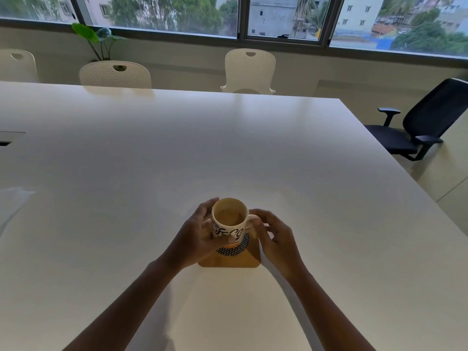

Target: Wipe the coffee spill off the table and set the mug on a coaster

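A cream mug [230, 219] with black lettering holds light brown coffee and stands on a wooden square coaster [249, 260] that has a dark round patterned centre. My left hand [197, 239] wraps around the mug's left side, thumb across its front. The fingers of my right hand [274, 236] rest at the mug's handle on the right. I see no spill on the white table [177, 153] around the mug.
A pale sheet or cloth [12, 206] lies at the table's left edge. White chairs [249, 69] line the far side, a black office chair [420, 125] stands off the right corner, and a plant [97, 38] is by the windows.
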Demonstrator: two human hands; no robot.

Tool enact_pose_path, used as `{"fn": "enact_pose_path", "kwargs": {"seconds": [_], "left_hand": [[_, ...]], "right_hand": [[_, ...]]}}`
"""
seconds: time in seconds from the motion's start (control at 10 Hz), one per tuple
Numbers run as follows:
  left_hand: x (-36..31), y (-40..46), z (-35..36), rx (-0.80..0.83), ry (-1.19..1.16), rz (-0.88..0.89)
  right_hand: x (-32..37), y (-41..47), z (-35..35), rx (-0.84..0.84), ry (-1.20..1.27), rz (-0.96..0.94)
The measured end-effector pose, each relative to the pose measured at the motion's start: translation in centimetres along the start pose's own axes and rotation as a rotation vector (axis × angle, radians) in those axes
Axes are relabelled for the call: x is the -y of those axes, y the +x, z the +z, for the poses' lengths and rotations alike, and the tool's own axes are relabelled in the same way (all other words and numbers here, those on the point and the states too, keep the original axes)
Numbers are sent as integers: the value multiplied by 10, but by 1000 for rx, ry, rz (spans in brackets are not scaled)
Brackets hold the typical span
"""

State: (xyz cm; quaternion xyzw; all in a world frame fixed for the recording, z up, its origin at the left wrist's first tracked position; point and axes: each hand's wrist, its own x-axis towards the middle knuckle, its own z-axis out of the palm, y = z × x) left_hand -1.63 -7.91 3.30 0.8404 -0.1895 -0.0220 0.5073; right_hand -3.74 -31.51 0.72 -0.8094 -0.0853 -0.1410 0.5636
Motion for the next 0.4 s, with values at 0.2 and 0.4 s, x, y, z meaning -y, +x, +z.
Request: {"fn": "enact_pose_path", "kwargs": {"seconds": [0.2,0.4], "left_hand": [[15,1,-19,-228,247,20],[14,42,-68,-467,465,121]], "right_hand": [[-13,15,-17,19,-397,-96],[9,85,-47,-89,-655,-255]]}}
